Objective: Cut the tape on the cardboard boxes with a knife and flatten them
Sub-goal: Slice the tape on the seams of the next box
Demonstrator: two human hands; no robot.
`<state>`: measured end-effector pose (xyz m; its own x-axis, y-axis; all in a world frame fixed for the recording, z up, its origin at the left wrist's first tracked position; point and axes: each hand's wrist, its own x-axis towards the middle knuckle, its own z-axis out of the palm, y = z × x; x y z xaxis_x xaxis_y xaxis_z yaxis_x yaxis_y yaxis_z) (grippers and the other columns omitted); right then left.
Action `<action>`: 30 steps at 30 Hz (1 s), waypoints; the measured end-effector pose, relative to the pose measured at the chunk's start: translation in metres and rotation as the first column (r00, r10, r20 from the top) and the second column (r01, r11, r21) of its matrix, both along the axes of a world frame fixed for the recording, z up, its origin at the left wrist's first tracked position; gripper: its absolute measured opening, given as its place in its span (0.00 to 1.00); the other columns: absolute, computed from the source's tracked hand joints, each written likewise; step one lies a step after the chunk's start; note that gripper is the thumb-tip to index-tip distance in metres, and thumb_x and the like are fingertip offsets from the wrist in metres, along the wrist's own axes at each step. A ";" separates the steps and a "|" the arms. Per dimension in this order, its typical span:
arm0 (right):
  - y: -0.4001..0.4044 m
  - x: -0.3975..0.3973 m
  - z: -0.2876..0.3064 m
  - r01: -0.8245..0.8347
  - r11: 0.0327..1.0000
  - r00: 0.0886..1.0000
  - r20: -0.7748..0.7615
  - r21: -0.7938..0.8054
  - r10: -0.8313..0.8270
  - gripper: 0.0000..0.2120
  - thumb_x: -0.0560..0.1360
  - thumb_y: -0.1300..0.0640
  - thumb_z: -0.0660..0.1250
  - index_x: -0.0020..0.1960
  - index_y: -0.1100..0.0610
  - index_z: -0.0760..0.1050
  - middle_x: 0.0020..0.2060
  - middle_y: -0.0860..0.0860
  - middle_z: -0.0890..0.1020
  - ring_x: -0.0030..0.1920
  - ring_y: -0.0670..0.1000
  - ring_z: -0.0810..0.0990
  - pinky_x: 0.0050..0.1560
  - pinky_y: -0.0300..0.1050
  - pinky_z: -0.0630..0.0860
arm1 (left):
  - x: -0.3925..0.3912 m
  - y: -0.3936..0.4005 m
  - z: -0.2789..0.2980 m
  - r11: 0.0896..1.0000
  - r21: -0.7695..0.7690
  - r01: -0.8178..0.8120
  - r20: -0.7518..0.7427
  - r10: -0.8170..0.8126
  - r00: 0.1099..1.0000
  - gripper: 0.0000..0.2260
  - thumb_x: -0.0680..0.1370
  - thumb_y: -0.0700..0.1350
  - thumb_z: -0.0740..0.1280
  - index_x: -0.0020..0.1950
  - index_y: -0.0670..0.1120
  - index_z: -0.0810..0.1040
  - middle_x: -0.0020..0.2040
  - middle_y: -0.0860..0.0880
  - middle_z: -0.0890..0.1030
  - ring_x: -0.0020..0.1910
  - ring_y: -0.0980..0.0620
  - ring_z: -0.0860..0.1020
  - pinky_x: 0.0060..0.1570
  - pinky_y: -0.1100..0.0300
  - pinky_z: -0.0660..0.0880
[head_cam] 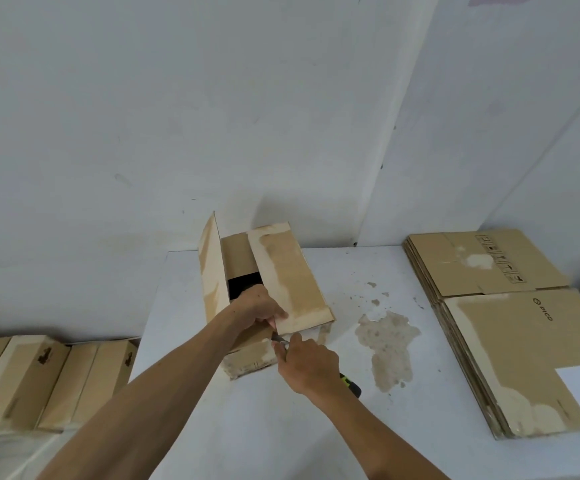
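Presently: one cardboard box under the knife on the white bench.

Box stands near the bench's far edge, close to the wall; its left top flap is raised upright, its right flap lies nearly flat, and the dark interior shows between them. Left hand reaches over the opening and grips the near edge of the box top, fingers curled on the cardboard. Right hand is closed around the knife, whose blade tip meets the box's near top edge just below the left hand; the black-and-yellow handle end protrudes behind the wrist. Flattened boxes are stacked at the bench's right side. Further unflattened boxes lie lower left, off the bench. Brown stain marks the bench between box and stack.
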<state>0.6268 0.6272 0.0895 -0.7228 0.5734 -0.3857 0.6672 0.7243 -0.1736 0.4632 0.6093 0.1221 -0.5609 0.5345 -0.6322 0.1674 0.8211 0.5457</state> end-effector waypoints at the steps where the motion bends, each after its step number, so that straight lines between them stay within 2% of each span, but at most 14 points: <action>1: 0.000 0.000 0.001 0.004 1.000 1.000 0.000 -0.004 -0.004 0.27 0.85 0.37 0.46 0.65 0.57 0.70 0.59 0.56 0.81 0.58 0.60 0.81 0.51 0.52 0.73 | 0.001 -0.001 0.001 1.000 -0.001 0.005 0.001 -0.005 1.000 0.11 0.76 0.44 0.77 0.42 0.43 0.77 0.29 0.50 0.79 0.21 0.58 0.72 0.28 0.65 0.67; 4: 0.002 0.006 0.001 -0.018 1.000 1.000 0.004 0.025 0.018 0.27 0.85 0.37 0.45 0.63 0.56 0.70 0.57 0.56 0.82 0.56 0.59 0.82 0.48 0.51 0.71 | 0.002 -0.003 0.003 1.000 0.006 0.014 0.006 -0.014 1.000 0.09 0.77 0.43 0.77 0.43 0.42 0.78 0.32 0.49 0.80 0.19 0.59 0.73 0.25 0.66 0.68; 7: 0.003 0.011 -0.001 -0.034 0.998 0.999 0.005 0.056 0.033 0.27 0.85 0.36 0.45 0.63 0.56 0.70 0.57 0.55 0.82 0.55 0.58 0.82 0.47 0.51 0.72 | 0.003 -0.004 0.006 1.000 0.031 0.006 0.023 -0.006 1.000 0.10 0.77 0.41 0.76 0.40 0.42 0.77 0.31 0.49 0.79 0.16 0.60 0.72 0.21 0.68 0.68; 10: 0.000 0.005 -0.001 0.000 1.000 1.000 -0.021 0.029 0.001 0.28 0.85 0.37 0.45 0.65 0.56 0.72 0.57 0.55 0.82 0.56 0.58 0.82 0.51 0.51 0.75 | 0.004 -0.003 0.006 1.000 0.012 0.020 0.035 -0.021 0.999 0.10 0.77 0.42 0.77 0.41 0.43 0.77 0.25 0.52 0.79 0.17 0.60 0.73 0.25 0.65 0.68; 12: 0.000 -0.001 -0.002 0.061 0.997 0.997 -0.036 -0.040 -0.062 0.29 0.85 0.37 0.45 0.65 0.57 0.73 0.58 0.55 0.82 0.58 0.58 0.82 0.53 0.51 0.75 | 0.004 -0.002 0.006 1.000 0.013 0.019 0.063 -0.020 0.998 0.09 0.76 0.43 0.77 0.43 0.42 0.79 0.27 0.51 0.81 0.21 0.59 0.75 0.28 0.64 0.68; 14: 0.000 -0.002 -0.002 0.098 0.993 0.994 -0.044 -0.066 -0.101 0.29 0.85 0.37 0.45 0.64 0.57 0.74 0.58 0.55 0.83 0.58 0.58 0.82 0.52 0.51 0.74 | 0.002 0.000 0.009 0.999 0.035 -0.006 0.093 0.003 0.996 0.11 0.76 0.44 0.78 0.37 0.42 0.80 0.25 0.51 0.79 0.25 0.56 0.71 0.29 0.64 0.67; 17: 0.003 0.006 -0.001 0.055 0.998 0.998 -0.019 0.040 -0.055 0.29 0.85 0.37 0.44 0.62 0.57 0.73 0.56 0.55 0.83 0.55 0.58 0.83 0.47 0.50 0.72 | -0.004 0.000 0.010 0.999 0.032 0.013 0.073 -0.015 0.997 0.14 0.76 0.45 0.77 0.33 0.42 0.80 0.23 0.52 0.77 0.24 0.55 0.67 0.28 0.64 0.66; 19: 0.012 0.013 0.002 0.038 0.998 0.999 0.005 0.054 -0.038 0.29 0.85 0.36 0.44 0.64 0.56 0.71 0.57 0.55 0.82 0.55 0.58 0.83 0.47 0.50 0.72 | -0.006 -0.001 0.003 0.999 0.013 0.030 0.059 -0.031 0.998 0.13 0.76 0.45 0.78 0.35 0.42 0.80 0.28 0.49 0.81 0.25 0.55 0.69 0.30 0.63 0.67; 21: 0.027 0.023 0.008 0.027 1.000 0.999 0.035 -0.013 -0.026 0.32 0.84 0.33 0.43 0.67 0.57 0.71 0.59 0.56 0.81 0.57 0.59 0.82 0.53 0.51 0.76 | -0.006 -0.003 -0.006 1.000 0.000 0.026 0.054 -0.026 0.998 0.12 0.76 0.43 0.78 0.36 0.42 0.79 0.33 0.46 0.81 0.27 0.53 0.71 0.32 0.62 0.69; 24: 0.049 0.039 0.025 0.046 0.968 0.997 0.065 -0.247 -0.031 0.36 0.81 0.28 0.47 0.67 0.56 0.73 0.60 0.56 0.81 0.58 0.57 0.80 0.58 0.53 0.76 | -0.007 -0.003 -0.011 0.999 0.004 0.037 0.079 -0.037 0.996 0.09 0.76 0.41 0.77 0.40 0.41 0.79 0.38 0.43 0.79 0.32 0.50 0.72 0.35 0.59 0.70; 26: 0.065 0.044 0.037 0.087 0.911 0.996 0.064 -0.403 -0.067 0.34 0.79 0.27 0.53 0.62 0.56 0.74 0.53 0.53 0.81 0.50 0.52 0.79 0.51 0.47 0.75 | -0.012 -0.007 -0.009 0.992 -0.039 0.117 0.114 -0.112 0.987 0.09 0.76 0.41 0.77 0.41 0.41 0.80 0.39 0.44 0.81 0.30 0.51 0.72 0.31 0.62 0.70; 28: 0.084 0.044 0.040 0.142 0.869 0.988 0.017 -0.473 -0.152 0.28 0.78 0.28 0.60 0.51 0.55 0.71 0.40 0.50 0.76 0.38 0.49 0.74 0.40 0.42 0.71 | -0.017 -0.017 -0.002 0.963 -0.115 0.242 0.147 -0.225 0.963 0.07 0.77 0.42 0.76 0.45 0.42 0.81 0.42 0.47 0.83 0.29 0.55 0.72 0.31 0.63 0.72; 29: 0.092 0.042 0.040 0.162 0.870 0.980 -0.025 -0.466 -0.196 0.26 0.78 0.30 0.62 0.49 0.55 0.69 0.38 0.49 0.74 0.36 0.48 0.72 0.38 0.42 0.69 | -0.019 -0.024 0.001 0.940 -0.157 0.303 0.158 -0.279 0.947 0.06 0.77 0.43 0.76 0.49 0.44 0.81 0.45 0.49 0.84 0.32 0.55 0.74 0.35 0.63 0.76; 30: 0.100 0.040 0.037 0.166 0.885 0.974 -0.071 -0.435 -0.217 0.25 0.78 0.31 0.64 0.50 0.54 0.67 0.38 0.48 0.73 0.35 0.48 0.71 0.37 0.42 0.68 | -0.022 -0.031 0.003 0.909 -0.199 0.365 0.156 -0.339 0.928 0.10 0.77 0.44 0.76 0.56 0.45 0.81 0.50 0.50 0.85 0.38 0.55 0.78 0.42 0.61 0.80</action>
